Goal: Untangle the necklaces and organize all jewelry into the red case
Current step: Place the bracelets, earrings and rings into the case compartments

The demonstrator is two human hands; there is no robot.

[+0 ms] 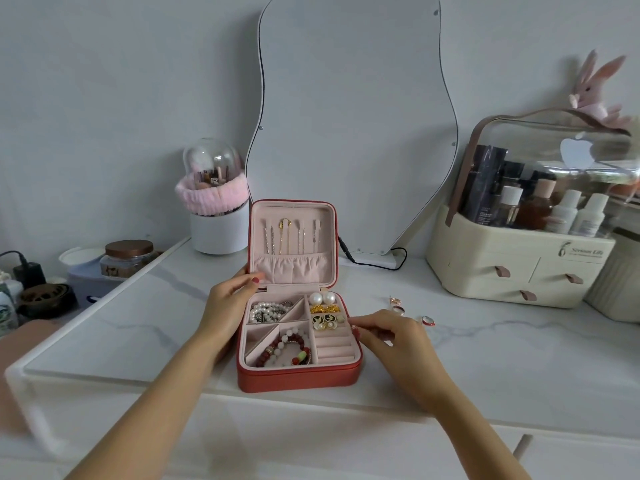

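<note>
The left hand point(231, 296) rests against the left side of the open red case point(298, 374), fingers relaxed at the hinge. The case sits mid-table with necklaces point(284, 237) hung in its lid and bracelets point(289, 348) below. The right hand point(388, 337) curls at the case's right edge, perhaps pinching something small. Rings point(398, 309) lie just beyond.

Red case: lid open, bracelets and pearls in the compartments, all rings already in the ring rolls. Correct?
Not the rings. The head view shows the red case open with bracelets and pearls inside, but the rings lie on the table to its right.
</note>
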